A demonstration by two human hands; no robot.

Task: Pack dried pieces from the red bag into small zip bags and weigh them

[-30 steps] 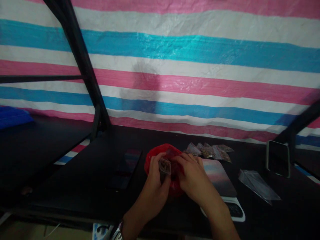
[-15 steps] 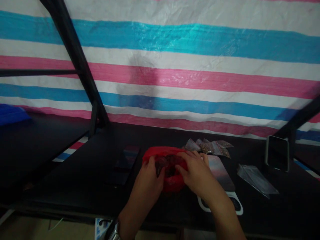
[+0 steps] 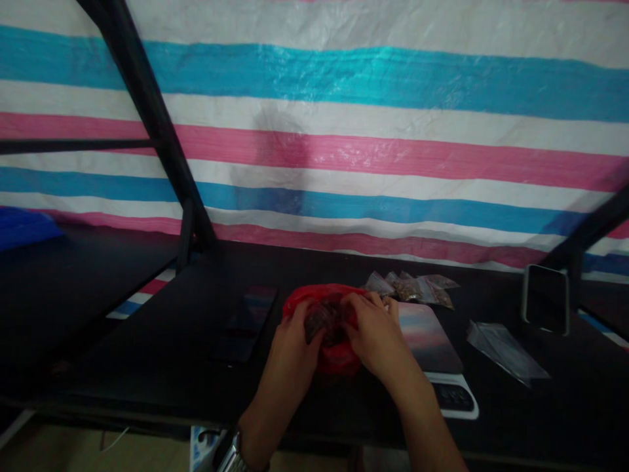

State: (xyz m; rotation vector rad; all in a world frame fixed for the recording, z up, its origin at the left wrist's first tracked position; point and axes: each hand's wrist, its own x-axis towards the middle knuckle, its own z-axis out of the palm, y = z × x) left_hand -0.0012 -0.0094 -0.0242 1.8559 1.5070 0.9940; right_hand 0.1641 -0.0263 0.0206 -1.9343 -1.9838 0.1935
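A red plastic bag stands on the black table with its mouth open toward me. Dark contents show inside it, with a shiny, see-through film over part of them; what they are I cannot make out. On the left side of the mouth, my left hand is closed on the bag, thumb toward the inside. My right hand grips the opposite side, its thumb and fingers reaching over the rim. Just right of that hand lies a white kitchen scale with a shiny plate, partly covered by my forearm.
Several small filled zip bags lie behind the scale. Flat clear bags are to its right, near a propped-up phone. A dark flat device lies left of the red bag. A black slanted post rises at the left.
My right hand has shifted slightly left with the bag's rim, uncovering more of the scale. The dark contents sit more bunched together between my hands.
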